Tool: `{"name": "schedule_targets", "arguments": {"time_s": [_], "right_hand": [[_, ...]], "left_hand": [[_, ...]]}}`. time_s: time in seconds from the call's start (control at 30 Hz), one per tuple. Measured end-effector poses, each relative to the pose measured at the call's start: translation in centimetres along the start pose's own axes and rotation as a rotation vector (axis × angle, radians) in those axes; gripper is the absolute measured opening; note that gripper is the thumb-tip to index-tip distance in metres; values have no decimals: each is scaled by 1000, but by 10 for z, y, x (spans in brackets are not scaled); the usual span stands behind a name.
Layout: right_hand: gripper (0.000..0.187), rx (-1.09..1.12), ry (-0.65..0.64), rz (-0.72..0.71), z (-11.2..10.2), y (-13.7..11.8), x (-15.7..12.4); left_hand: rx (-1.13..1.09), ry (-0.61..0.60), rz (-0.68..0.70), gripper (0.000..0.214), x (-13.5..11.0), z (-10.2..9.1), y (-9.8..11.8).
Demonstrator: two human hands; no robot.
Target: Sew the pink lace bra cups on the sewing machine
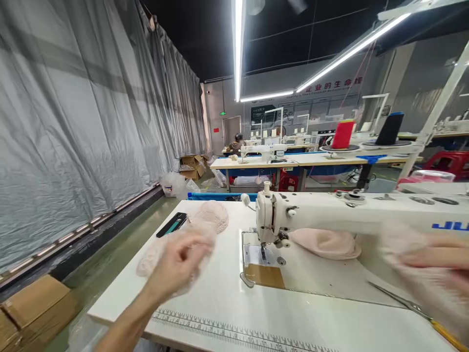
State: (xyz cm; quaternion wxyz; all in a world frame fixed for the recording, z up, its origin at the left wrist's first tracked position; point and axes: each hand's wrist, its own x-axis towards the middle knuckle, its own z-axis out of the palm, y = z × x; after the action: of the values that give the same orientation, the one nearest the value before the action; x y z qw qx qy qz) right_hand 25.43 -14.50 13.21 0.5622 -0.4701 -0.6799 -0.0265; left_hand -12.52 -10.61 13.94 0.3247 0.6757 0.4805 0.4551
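My left hand, slightly smeared by motion, has its fingers curled on a thin pale pink fabric piece over the left of the table. Close by lie a gathered pink piece and another pink piece, partly covered by my hand. At the right edge, my right hand is closed on a pale pink cloth, blurred and partly out of view. Between my hands stands a white sewing machine; no fabric shows under its needle. A cup-shaped pink piece rests beneath its arm.
Scissors with yellow on the handle lie below my right hand. A dark flat object sits at the table's left edge. A printed ruler runs along the front. Thread cones stand behind the machine; cardboard boxes are at left.
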Motion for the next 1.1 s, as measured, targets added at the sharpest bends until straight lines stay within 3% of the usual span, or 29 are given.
{"name": "schedule_targets", "arguments": {"time_s": [0.03,0.07,0.1,0.13,0.17,0.27,0.4,0.47,0.57,0.67,0.8,1.1], "right_hand": [[24,15,-157,-94,10,2,-1],[21,21,-412,-206,24,5,-4],[19,39,-615,-206,40,10,-10],[22,56,-681,-198,56,16,-18],[21,63,-710,-186,70,24,-27],[30,35,-676,-100,100,43,-56],[31,16,-652,-85,109,50,-71],[27,-37,-668,-157,109,48,-69],[27,-228,-735,-394,107,47,-64],[40,-417,-792,-572,105,51,-65],[54,-476,-821,-646,102,59,-69],[75,-384,-898,-484,102,67,-71]], "left_hand": [[134,-165,42,22,3,15,-2],[252,-331,72,21,5,31,-6],[358,-490,102,18,7,46,-11],[437,-619,116,15,7,60,-18],[474,-661,115,13,7,71,-24],[554,-644,125,22,6,92,-40],[652,-598,157,21,9,105,-49],[715,-572,276,16,9,112,-53],[709,-556,485,16,8,120,-61],[658,-588,536,28,6,119,-68],[671,-709,563,43,11,109,-73],[624,-919,490,58,24,98,-77]]}}
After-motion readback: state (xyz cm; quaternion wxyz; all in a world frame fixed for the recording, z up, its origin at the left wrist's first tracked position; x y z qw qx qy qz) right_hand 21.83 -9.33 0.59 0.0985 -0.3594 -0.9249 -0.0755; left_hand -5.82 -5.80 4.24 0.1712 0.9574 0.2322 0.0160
